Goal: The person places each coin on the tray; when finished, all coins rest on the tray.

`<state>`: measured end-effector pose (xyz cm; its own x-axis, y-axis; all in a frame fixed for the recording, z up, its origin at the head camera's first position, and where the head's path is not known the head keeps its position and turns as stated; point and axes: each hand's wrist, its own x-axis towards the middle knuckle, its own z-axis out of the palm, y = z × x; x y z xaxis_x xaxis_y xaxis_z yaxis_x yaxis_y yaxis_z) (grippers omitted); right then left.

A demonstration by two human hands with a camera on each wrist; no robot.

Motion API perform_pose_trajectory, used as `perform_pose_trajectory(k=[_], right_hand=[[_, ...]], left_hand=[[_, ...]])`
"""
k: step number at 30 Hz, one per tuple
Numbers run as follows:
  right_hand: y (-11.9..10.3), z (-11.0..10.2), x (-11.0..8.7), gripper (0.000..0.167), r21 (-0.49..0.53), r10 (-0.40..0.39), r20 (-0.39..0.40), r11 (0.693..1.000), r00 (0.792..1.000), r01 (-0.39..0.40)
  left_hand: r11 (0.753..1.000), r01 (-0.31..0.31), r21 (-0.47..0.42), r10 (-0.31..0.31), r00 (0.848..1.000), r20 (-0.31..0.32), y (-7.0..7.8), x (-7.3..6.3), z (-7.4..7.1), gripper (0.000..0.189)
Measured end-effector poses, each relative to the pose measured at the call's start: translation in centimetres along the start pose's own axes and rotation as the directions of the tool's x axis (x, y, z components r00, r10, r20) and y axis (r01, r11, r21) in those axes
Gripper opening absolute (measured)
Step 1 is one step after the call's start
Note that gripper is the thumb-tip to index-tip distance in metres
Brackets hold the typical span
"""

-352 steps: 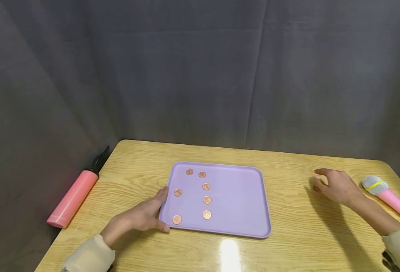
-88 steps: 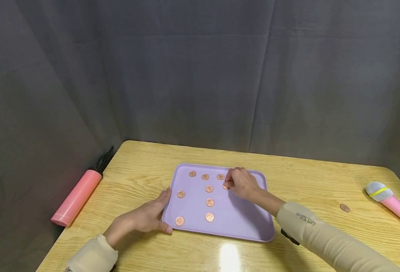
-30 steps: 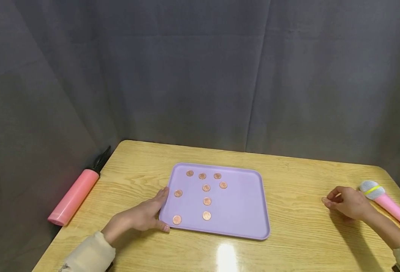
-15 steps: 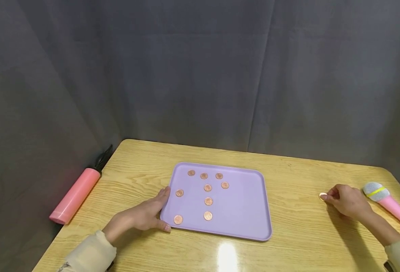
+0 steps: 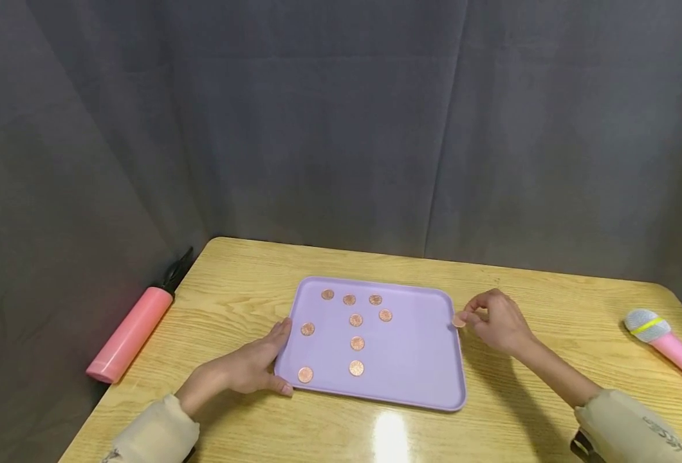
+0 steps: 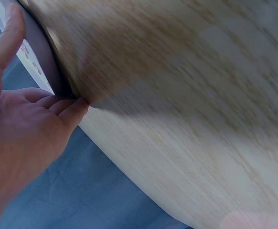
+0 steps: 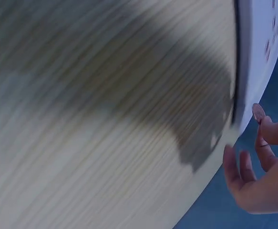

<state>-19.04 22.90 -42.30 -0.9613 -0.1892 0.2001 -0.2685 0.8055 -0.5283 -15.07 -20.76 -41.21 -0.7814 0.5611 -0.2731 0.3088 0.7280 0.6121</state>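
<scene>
A lilac tray (image 5: pixel 413 360) lies on the wooden table. Several copper-coloured coins (image 5: pixel 356 343) lie flat across its left half and top middle. My left hand (image 5: pixel 245 366) rests at the tray's left edge, fingers extended along the side and thumb at the near corner; its fingertips (image 6: pixel 79 107) touch the tabletop beside the tray wall in the left wrist view. My right hand (image 5: pixel 497 321) pinches one coin (image 5: pixel 459 320) between thumb and index finger, right over the tray's right rim. That coin (image 7: pixel 258 113) is tilted up in the right wrist view, the other fingers loosely bent.
A pink hand pump (image 5: pixel 132 334) with a black end lies along the table's left edge. On the right lies a pink toy microphone (image 5: pixel 665 344) with a silver head. Dark grey curtain (image 5: pixel 318 128) hangs behind and at the sides of the table.
An additional coin lies at the tray's upper middle since several seconds ago. My right hand has picked another coin off the table near the microphone and carried it left to the tray. Left hand stayed.
</scene>
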Motion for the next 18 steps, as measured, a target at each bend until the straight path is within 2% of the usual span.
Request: perform_pose_trajectory(k=[3, 6, 14, 18], right_hand=[[-2.1, 1.7, 0.7, 0.017, -0.004, -0.098, -0.009, 0.995, 0.995, 0.098], [-3.6, 3.2, 1.0, 0.019, -0.011, -0.163, 0.011, 0.987, 0.987, 0.163], [-5.8, 5.5, 0.9, 0.020, 0.007, -0.177, 0.085, 0.984, 0.980, 0.177], [-6.0, 6.1, 0.6, 0.021, 0.003, -0.191, 0.086, 0.981, 0.978, 0.192]], left_hand=[[1.000, 0.002, 0.006, -0.002, 1.000, -0.005, 0.1, 0.1, 0.1, 0.112], [1.000, 0.011, 0.009, -0.011, 1.000, -0.007, 0.1, 0.0, 0.2, 0.112], [1.000, 0.010, 0.014, -0.010, 1.000, -0.007, 0.3, 0.2, 0.2, 0.113], [1.000, -0.006, 0.011, 0.006, 1.000, 0.000, 0.2, 0.1, 0.1, 0.113]])
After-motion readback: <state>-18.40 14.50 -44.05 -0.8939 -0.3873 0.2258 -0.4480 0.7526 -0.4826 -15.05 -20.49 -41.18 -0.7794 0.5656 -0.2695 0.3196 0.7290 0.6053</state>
